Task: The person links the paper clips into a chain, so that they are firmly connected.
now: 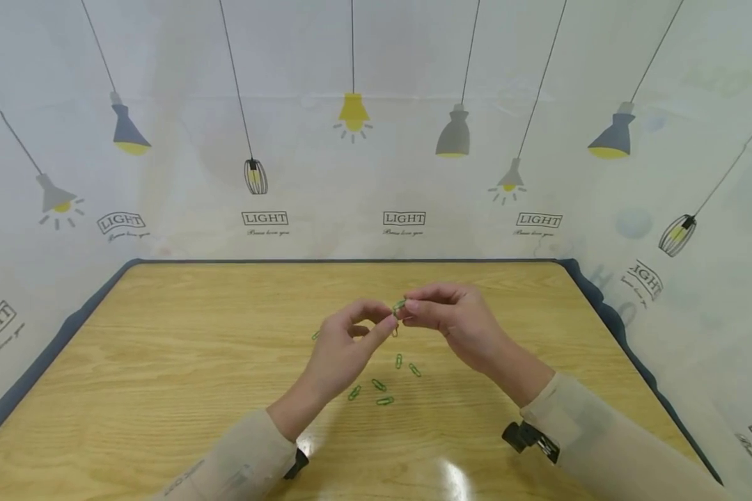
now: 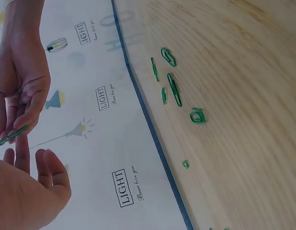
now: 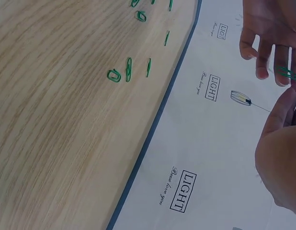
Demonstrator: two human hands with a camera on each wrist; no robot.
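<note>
Over the middle of the table, both hands meet fingertip to fingertip. My left hand [image 1: 345, 344] pinches a green paper clip between thumb and index finger, its other fingers loosely bent. From the other side my right hand [image 1: 460, 323] pinches a green paper clip [image 1: 399, 304] at the fingertips. A thin clip end [image 1: 395, 332] hangs just below the left thumb. In the left wrist view, green wire [image 2: 13, 136] spans between the two hands; fingers cover part of it. I cannot tell whether the held clips are linked.
Several loose green paper clips, among them one clip [image 1: 379, 385] and another clip [image 1: 385, 401], lie on the wooden table [image 1: 182, 362] below the hands. One more clip [image 1: 316, 335] lies left of the left hand. A lamp-print sheet [image 1: 326, 174] rises behind the table's dark edge.
</note>
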